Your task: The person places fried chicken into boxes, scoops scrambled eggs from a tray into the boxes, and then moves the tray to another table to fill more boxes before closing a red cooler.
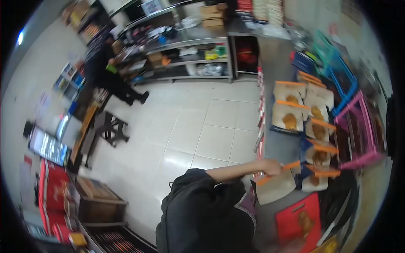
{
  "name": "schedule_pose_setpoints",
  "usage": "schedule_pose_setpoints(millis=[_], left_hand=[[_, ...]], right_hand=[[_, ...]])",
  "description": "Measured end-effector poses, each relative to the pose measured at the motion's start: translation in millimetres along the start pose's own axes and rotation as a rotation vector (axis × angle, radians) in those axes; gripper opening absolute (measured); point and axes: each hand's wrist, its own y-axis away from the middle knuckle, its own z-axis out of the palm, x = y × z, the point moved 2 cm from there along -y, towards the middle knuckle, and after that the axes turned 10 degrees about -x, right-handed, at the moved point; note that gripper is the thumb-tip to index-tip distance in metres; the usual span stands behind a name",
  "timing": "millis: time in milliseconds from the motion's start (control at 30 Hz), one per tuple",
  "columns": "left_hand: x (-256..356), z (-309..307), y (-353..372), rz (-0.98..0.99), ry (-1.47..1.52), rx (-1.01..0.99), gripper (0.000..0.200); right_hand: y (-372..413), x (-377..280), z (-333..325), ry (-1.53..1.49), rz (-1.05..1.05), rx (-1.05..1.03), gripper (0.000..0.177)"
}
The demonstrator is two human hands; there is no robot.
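Steel counter (274, 147) is running down the right of the frame; near its left edge, above the red board (290, 224), the open box (275, 190) is sitting. A leftward tug by you could be dragging it over that edge. Its tan inside is facing up, its long axis apparently rising rightward. Your left hand (272, 167) is closing narrowly on its orange strip (292, 165); your right hand (294, 245) is too blurred to tell.
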Motion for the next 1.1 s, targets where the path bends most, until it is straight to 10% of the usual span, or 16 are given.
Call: schedule_pose_setpoints(millis=[333,400,533,600,767,900,1100], left_hand=[[15.3,-9.7,5.3,-0.393,0.534,0.045,0.023],[-4.8,10.8,-13.8,0.166,-0.379,-0.004,0.019],[-10.2,-2.9,4.1,0.345,-0.228,0.023,0.018],[13.5,-29.4,18.6,-0.201,0.467,-0.054,0.035],[27.4,-46.7,27.3,-0.469,0.609,0.063,0.046],[5.0,-63.5,18.8,-0.531,0.540,-0.036,0.032],[-39.2,-105.8,-16.1,-0.398,0.543,0.021,0.043]], right_hand=[[-37.0,-33.8,8.5,-0.337,-0.028,-0.090,0.037],[-44.9,-42.1,5.6,-0.639,-0.011,-0.147,0.037],[-13.4,-122.1,-13.9,-1.460,0.277,-0.407,0.036],[-11.6,-154.5,8.8,-1.777,0.415,-0.748,0.030],[-19.9,-226.7,58.1,-1.640,0.475,-0.858,0.039],[-51.4,-219.4,125.3,-1.177,0.239,-0.535,0.047],[-56.1,-224.9,72.0,-0.605,-0.054,-0.415,0.053]])
